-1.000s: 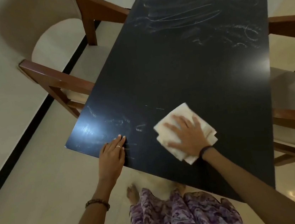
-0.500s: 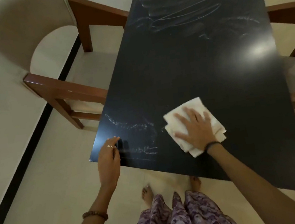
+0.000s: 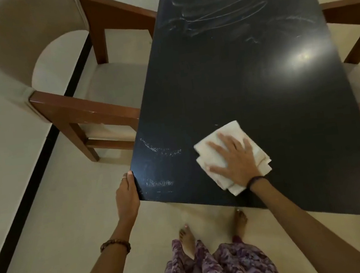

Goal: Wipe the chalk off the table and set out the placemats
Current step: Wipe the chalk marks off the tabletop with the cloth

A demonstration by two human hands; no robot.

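Note:
A black table [image 3: 249,96] stretches away from me, with white chalk marks [image 3: 160,152] near its front left corner and more chalk scribbles [image 3: 216,11] at the far end. My right hand [image 3: 234,159] lies flat with spread fingers on a folded white cloth [image 3: 234,127] and presses it onto the near part of the table. My left hand [image 3: 127,195] rests against the table's front left corner, fingers along the edge. No placemats are in view.
A wooden armchair [image 3: 84,107] with pale cushions stands close against the table's left side. Another wooden chair [image 3: 354,15] stands on the right side. My bare feet [image 3: 187,237] are on the pale floor just below the table's near edge.
My left hand slid off the tabletop to the front left corner's edge. My right hand stays flat on the cloth, which has shifted a little on the table as the view moved.

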